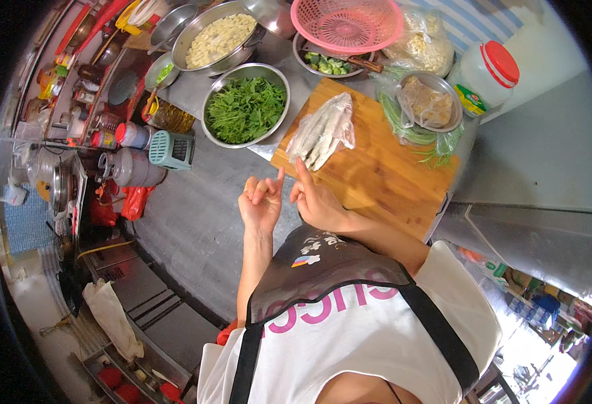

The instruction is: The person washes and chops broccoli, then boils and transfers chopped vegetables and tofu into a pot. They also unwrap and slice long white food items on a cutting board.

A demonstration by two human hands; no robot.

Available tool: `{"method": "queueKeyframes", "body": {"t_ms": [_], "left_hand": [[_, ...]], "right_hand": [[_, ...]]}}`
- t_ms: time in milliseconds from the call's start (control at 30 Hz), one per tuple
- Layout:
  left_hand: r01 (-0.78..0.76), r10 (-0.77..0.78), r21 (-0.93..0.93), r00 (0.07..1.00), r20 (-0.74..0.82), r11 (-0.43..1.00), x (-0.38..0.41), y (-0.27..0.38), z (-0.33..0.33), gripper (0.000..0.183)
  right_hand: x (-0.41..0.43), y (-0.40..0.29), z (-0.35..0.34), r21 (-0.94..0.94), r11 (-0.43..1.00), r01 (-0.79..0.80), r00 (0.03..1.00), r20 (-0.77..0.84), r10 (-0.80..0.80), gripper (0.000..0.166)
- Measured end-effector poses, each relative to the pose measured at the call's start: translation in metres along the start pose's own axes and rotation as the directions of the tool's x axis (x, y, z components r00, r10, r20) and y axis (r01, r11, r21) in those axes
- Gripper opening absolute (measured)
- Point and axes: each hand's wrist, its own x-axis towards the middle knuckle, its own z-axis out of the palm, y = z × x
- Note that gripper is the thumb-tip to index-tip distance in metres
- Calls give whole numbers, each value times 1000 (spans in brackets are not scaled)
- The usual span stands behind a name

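My left hand (261,199) is raised in front of the apron, its index finger pointing up and the other fingers curled, with nothing held. Beside it, my right hand (317,202) also extends its index finger and is likewise bare. That fingertip appears close to a pale, silvery food (321,131), perhaps fish, in thin clear plastic; whether they touch I cannot tell. The packet lies on a wooden cutting board (376,189). Bagged green stalks (394,113) rest on the board's far right, along with a metal bowl (458,108) holding a brown bagged block (427,101).
Leafy greens (247,108) fill a steel bowl (240,145) left of the board. Behind stand a pan of pale cubes (220,40), broccoli (328,64), a knife handle (366,64) and a pink colander (346,22). A red-lidded jar (485,76) is at right; a teal stool (167,150) at left.
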Motion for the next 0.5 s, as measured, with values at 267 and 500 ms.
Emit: {"method": "queueKeyframes", "body": {"t_ms": [267,500], "left_hand": [[51,-59,-112,996,-72,992,0,-6,3,28],[76,-75,-23,997,12,997,0,-12,11,28]], "right_hand": [[-12,6,2,-33,999,13,1000,3,-13,84],[-6,-11,-7,-211,977,2,890,447,94,88]]}}
